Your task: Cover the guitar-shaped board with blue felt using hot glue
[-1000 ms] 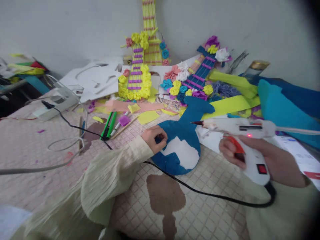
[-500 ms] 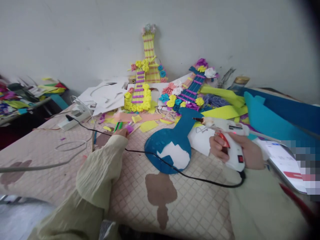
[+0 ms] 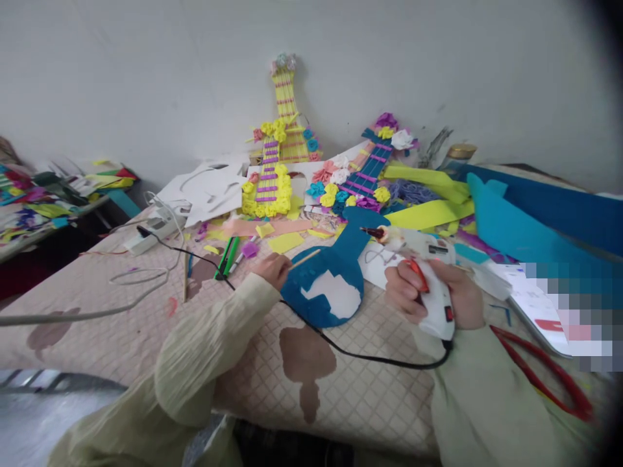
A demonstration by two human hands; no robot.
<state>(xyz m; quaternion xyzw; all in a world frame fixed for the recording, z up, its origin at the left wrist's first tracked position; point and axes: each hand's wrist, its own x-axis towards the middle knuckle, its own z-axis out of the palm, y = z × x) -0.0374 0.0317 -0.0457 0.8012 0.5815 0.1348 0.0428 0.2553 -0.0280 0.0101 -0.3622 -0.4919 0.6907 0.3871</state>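
Observation:
My right hand (image 3: 462,295) grips a white hot glue gun (image 3: 435,305), fingers at its red-orange trigger. The dark nozzle points left, above the neck of a blue guitar-shaped cutout (image 3: 302,285), which lies flat with a jagged white patch on its body. Closed around a thin wooden stick (image 3: 306,259), my left hand (image 3: 275,269) is at the cutout's left edge. The stick's free end reaches over the blue body. Left of that hand lie a green utility knife (image 3: 227,259) and a purple scrap (image 3: 250,250).
Decorated yellow (image 3: 267,175) and blue (image 3: 372,172) guitar shapes lean at the back. A power strip (image 3: 150,233) sits left, and the gun's black cord (image 3: 360,355) crosses the table. At right are a phone (image 3: 540,311) and red-handled scissors (image 3: 549,376).
My left hand has moved right from beside the green knife to the cutout, with the wooden stick now in it. The glue gun stays in my right hand, slightly further left in view.

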